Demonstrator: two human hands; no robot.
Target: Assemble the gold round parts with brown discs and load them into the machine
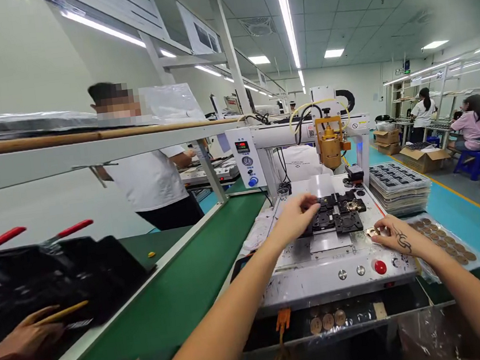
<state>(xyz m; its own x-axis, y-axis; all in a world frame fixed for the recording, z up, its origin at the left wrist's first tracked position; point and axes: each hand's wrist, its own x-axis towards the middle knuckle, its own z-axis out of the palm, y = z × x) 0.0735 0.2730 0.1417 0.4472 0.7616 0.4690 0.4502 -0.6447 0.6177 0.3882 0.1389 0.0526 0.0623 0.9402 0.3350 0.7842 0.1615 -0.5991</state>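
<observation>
Factory benches crowd you, so with your left hand point(298, 215) fingertips curled loosely on the black fixture point(336, 213) and your right hand point(396, 234) pinching a small brass disc point(373, 232) (machine's edge), a slip could drop it near the red button point(380, 267).

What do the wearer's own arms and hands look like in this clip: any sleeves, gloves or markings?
Both forearms are bare, with no sleeves in view and no gloves. The right hand has a dark tattoo on its back. The left hand shows no marking, ring or watch.
</observation>
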